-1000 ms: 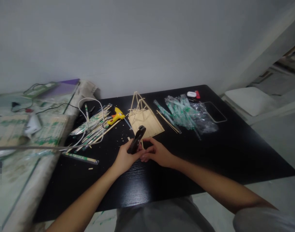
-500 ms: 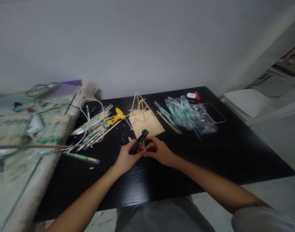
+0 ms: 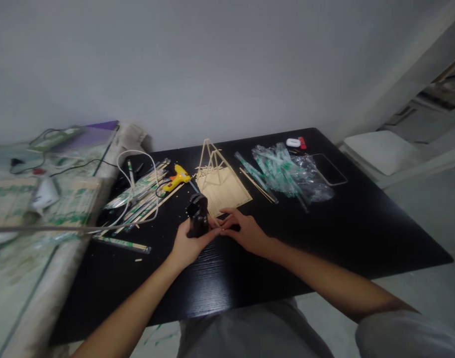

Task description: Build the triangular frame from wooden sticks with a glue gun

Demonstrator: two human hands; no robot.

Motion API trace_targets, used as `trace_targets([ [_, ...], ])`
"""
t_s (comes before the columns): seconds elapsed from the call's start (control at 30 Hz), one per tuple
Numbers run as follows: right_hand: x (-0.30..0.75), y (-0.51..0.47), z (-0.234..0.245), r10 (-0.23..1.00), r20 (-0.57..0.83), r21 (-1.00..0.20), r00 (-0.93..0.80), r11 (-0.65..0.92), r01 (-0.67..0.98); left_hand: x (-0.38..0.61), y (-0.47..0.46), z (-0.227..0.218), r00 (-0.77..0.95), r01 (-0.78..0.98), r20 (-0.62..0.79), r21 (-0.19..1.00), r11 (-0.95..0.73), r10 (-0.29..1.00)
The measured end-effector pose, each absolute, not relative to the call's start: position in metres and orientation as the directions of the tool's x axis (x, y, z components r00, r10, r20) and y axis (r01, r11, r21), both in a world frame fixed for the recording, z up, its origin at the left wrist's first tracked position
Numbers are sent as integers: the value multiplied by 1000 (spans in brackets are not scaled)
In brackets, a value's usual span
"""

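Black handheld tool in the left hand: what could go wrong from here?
1. Black handheld tool in the left hand sits close to the fingertips of the right hand; a slip might pinch them.
2. Thin pale wooden stick frame stands just beyond both hands; a bump could break it.
3. Yellow glue gun lies by plastic-wrapped sticks; if hot, it may melt wrapping.

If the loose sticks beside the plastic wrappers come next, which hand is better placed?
Probably the right hand: it is nearer those loose sticks and no large tool shows in it, while the left hand, farther off, holds a black tool.
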State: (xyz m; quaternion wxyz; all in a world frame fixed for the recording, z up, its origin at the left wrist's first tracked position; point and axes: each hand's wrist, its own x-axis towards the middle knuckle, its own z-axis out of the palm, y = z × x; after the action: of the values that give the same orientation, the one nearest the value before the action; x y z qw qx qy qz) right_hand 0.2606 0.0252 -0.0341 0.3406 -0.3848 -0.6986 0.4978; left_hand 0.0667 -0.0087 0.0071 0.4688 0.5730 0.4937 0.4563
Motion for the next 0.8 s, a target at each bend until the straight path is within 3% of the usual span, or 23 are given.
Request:
trace_targets([
  [0.8,262,28,-32,858,99,-920,-505,272,282,67,-6,-1,128,236,105,963,-133,986],
])
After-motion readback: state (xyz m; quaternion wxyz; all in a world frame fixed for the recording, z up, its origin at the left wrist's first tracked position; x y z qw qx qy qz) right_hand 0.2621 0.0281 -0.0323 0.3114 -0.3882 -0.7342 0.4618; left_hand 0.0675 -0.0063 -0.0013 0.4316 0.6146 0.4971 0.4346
